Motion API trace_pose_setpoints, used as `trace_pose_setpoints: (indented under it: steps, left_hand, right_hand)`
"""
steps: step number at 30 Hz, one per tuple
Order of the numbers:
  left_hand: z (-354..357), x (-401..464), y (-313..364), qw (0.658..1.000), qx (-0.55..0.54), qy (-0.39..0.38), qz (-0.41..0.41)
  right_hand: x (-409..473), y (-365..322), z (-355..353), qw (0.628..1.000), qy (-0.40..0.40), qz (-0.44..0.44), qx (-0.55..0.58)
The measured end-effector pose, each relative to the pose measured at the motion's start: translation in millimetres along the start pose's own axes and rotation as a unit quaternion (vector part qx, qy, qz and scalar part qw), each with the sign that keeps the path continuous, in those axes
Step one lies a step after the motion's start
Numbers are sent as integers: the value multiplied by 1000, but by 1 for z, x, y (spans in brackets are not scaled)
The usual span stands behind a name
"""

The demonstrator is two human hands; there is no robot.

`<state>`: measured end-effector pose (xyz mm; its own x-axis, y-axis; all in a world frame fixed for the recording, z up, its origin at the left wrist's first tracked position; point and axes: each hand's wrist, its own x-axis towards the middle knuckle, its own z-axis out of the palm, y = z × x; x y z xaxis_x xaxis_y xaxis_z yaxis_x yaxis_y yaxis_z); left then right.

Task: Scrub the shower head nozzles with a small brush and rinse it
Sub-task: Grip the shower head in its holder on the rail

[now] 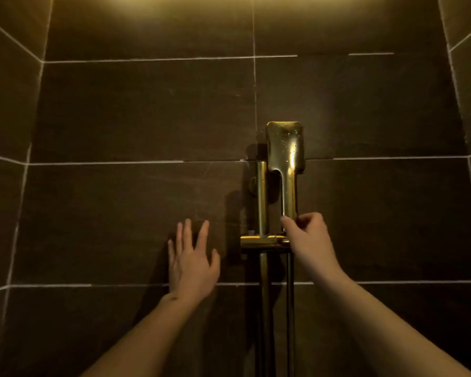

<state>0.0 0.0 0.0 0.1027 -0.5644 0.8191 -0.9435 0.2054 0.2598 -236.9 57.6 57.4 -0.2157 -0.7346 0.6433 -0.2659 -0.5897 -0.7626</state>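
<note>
A gold metal hand shower head with a flat rectangular face stands upright in its gold bracket on a gold vertical rail, against a wall of dark brown stone tiles. The right hand pinches the bottom of the shower's handle, fingers curled round it. The left hand hovers left of the rail, fingers spread and relaxed, holding nothing; whether it touches the wall is unclear.
</note>
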Motion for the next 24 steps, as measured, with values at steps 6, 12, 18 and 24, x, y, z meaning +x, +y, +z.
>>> trace_pose_setpoints:
  steps: [6,12,18,24]
  left_hand:
    - [53,-1,-9,998,54,21,-24]
    - [79,7,-22,991,80,106,-1]
    - [88,9,-27,985,77,151,18]
    - [93,9,-32,983,64,171,26]
  right_hand:
    - [14,-3,18,1000,-17,-6,18]
    - [14,6,21,998,-30,-52,15]
    - [4,23,6,993,-102,-48,27]
    - [5,26,11,990,-85,-19,114]
